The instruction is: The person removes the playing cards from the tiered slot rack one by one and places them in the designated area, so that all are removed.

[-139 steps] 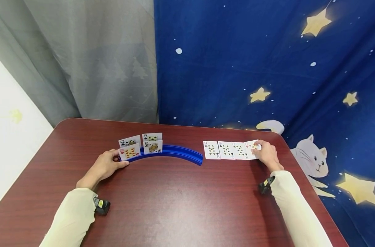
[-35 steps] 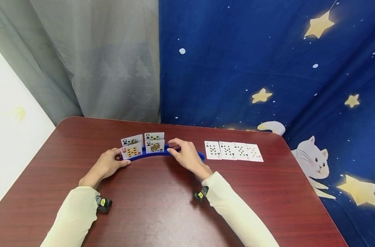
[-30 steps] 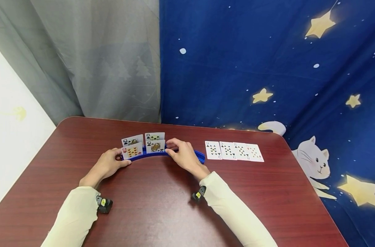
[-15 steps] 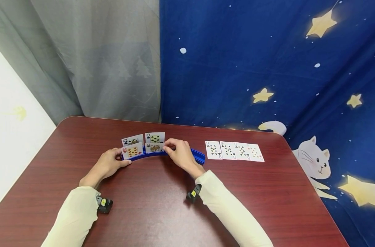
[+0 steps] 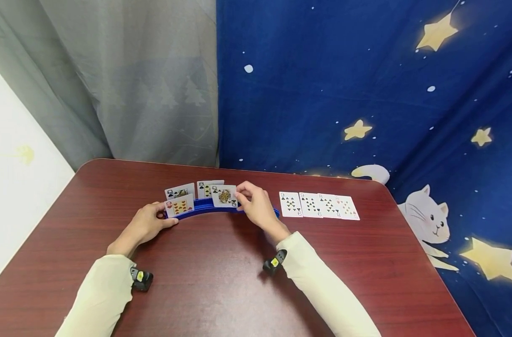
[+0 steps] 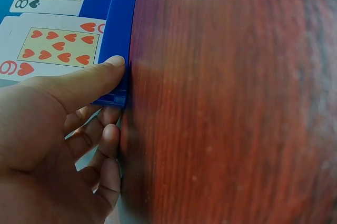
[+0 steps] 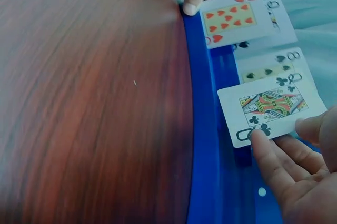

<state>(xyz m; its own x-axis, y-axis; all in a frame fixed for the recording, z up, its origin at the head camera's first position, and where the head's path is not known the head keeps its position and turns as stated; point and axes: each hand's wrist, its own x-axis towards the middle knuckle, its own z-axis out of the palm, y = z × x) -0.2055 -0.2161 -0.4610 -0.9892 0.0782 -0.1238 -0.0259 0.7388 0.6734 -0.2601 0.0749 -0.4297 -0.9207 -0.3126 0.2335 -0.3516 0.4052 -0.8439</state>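
My left hand [image 5: 146, 223] grips the left end of a curved blue card holder [image 5: 205, 203]; in the left wrist view the thumb [image 6: 100, 79] lies on its front rim. A nine of hearts [image 5: 179, 206] stands in the front slot beside that hand, with a queen of spades [image 5: 180, 190] behind it. In my right hand [image 5: 256, 203] a queen of clubs [image 5: 224, 196] is pinched by its right edge, tilted over the holder. Behind it stands an eight of spades [image 5: 203, 187], partly covered. Whether the queen's lower edge touches the slot I cannot tell.
To the right of the holder several playing cards [image 5: 289, 205] lie face up in an overlapping row on the brown table [image 5: 214, 281]. Grey [image 5: 163, 93] and blue star-printed curtains [image 5: 298, 93] hang behind the table's far edge.
My right hand has left the flat cards on the right and come to the holder. It has pulled the queen of clubs rightward from before the eight of spades. The left hand stays put.
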